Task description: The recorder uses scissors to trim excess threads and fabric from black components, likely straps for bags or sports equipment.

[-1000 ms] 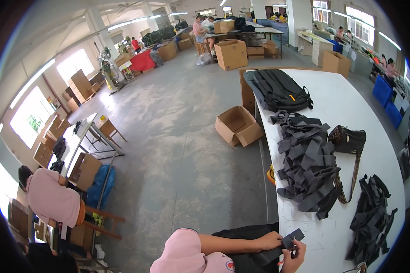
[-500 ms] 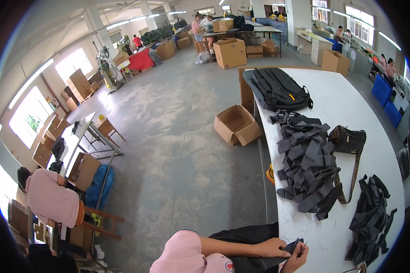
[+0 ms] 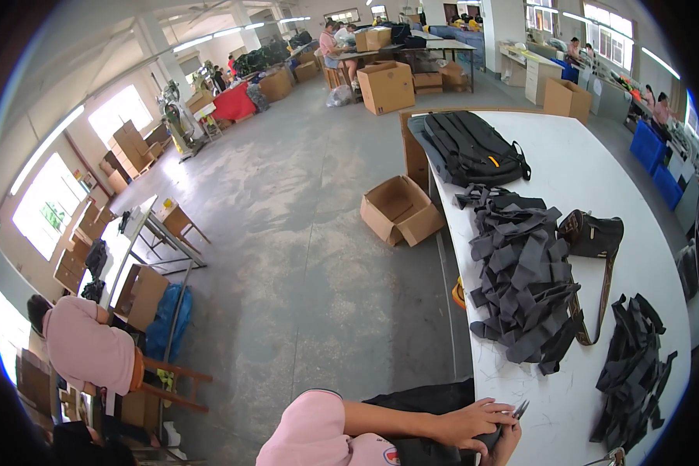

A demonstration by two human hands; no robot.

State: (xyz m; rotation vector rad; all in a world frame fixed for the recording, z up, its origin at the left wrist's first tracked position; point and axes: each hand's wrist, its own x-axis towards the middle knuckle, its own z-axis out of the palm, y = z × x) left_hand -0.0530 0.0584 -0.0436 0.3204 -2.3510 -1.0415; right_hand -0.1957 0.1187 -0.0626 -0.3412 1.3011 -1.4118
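My left hand (image 3: 471,424) reaches in over my lap, its fingers bent across a dark fabric strip (image 3: 489,439) and touching my right hand. My right hand (image 3: 507,446) is closed around small pointed metal snips (image 3: 522,408), whose tips stick out past the fingers over the table edge. Part of the strip is hidden between the two hands. Dark cloth (image 3: 435,394) lies beneath my left forearm. On the white table (image 3: 551,419), a large heap of dark grey fabric strips (image 3: 520,279) lies beyond my hands, and a second pile of strips (image 3: 633,373) is to the right.
A black backpack (image 3: 474,147) lies at the table's far end. A small dark bag with a strap (image 3: 594,234) sits beside the heap. An open cardboard box (image 3: 400,211) stands on the floor left of the table. A person in pink (image 3: 89,342) sits at a bench on the left.
My left fingers have shifted up and over towards the right hand, covering more of the strip. The snips' tips now point further up and out. The view has shifted slightly.
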